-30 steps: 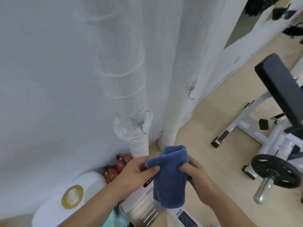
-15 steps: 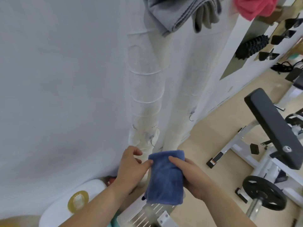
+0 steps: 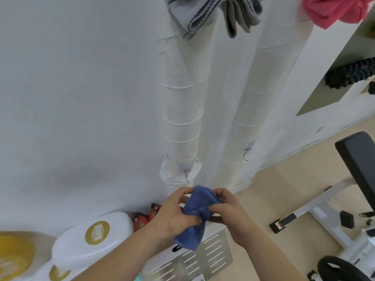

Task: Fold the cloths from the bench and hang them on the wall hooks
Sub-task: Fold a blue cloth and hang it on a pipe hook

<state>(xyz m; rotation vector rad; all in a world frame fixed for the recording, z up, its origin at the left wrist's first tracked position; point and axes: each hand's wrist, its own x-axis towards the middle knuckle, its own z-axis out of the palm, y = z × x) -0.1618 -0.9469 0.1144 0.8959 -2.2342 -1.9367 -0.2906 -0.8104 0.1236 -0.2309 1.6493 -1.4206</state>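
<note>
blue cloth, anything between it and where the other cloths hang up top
Nothing visible. The left hand and right hand grip the blue cloth low before the wall; only bare wrapped pipe lies between it and the grey cloths and pink cloth above.

Fuzzy matt blue cloth [image 3: 196, 211]; smooth, perhaps glossy plastic white tub lid [image 3: 91, 238].

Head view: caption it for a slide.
Left hand and right hand grip blue cloth beneath hanging grey cloth and pink cloth.
</note>
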